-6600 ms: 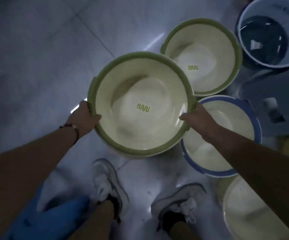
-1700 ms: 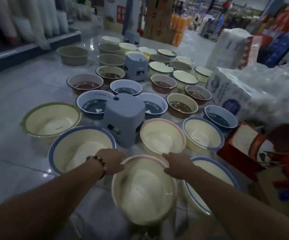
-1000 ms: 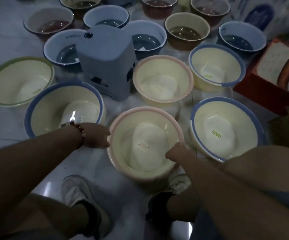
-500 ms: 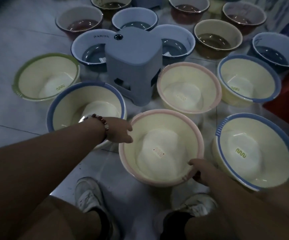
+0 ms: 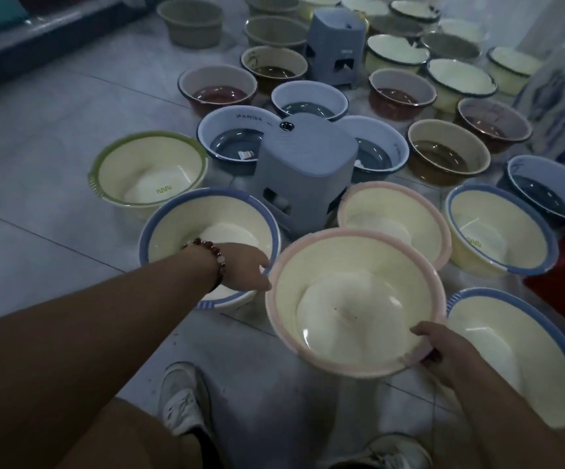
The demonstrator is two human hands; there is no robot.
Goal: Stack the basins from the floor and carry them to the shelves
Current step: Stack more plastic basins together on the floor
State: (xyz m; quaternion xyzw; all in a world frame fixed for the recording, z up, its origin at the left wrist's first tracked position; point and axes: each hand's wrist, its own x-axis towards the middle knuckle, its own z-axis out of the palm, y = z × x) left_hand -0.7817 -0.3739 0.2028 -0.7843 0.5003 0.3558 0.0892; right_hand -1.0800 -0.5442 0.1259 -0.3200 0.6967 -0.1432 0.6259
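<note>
Both hands clamp the pink-rimmed basin (image 5: 355, 301), left hand (image 5: 245, 267) at its left rim, right hand (image 5: 443, 346) at its near-right rim. Best kept level and centred over the farther pink-rimmed basin (image 5: 394, 220) before lowering.

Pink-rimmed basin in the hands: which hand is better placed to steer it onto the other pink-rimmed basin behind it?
Probably the right hand: its thumb is hooked over the near rim of the pink-rimmed basin. The left hand only meets the far-left rim. The other pink-rimmed basin lies just behind.
</note>
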